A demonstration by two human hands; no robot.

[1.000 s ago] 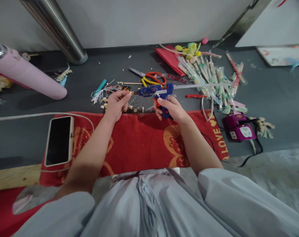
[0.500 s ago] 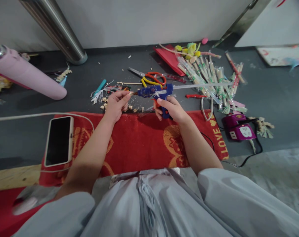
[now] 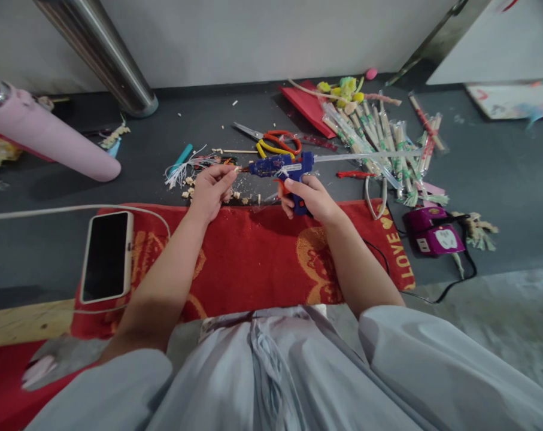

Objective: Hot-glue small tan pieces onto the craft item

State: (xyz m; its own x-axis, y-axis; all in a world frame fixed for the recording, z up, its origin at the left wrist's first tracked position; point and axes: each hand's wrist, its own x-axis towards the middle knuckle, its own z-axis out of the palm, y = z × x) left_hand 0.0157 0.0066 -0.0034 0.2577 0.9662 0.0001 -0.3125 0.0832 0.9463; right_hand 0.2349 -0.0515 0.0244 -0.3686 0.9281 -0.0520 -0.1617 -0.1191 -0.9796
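Head view: a blue glue gun [image 3: 284,167] is gripped by the right hand [image 3: 309,196], whose fingers are wrapped around the handle, with one finger laid on the orange trigger. The gun is held level above the far edge of a red towel [image 3: 248,257], its nozzle pointing to the person's left. A clear glue stick [image 3: 361,156] juts out from the back of the gun toward the right. The nozzle tip is met by a small pale piece [image 3: 237,169], too small to be identified, which is pinched between thumb and fingertips of the left hand [image 3: 211,190]; the other fingers of that hand are curled in.

The work is done on a dark grey floor [image 3: 51,239]. Just beyond the hands, scissors [image 3: 271,141] with orange and yellow handles are seen lying flat, and small wooden crumbs and white threads [image 3: 184,170] are scattered near the left hand. A heap of wrapped sticks [image 3: 383,146] is spread to the right, beside a red folder [image 3: 308,105]. A purple device [image 3: 433,230] with a black cord is set near the towel's right end. A phone [image 3: 107,254], screen dark, is laid on the towel's left end, a white cable beside it. A pink cylinder [image 3: 51,140] lies at far left.
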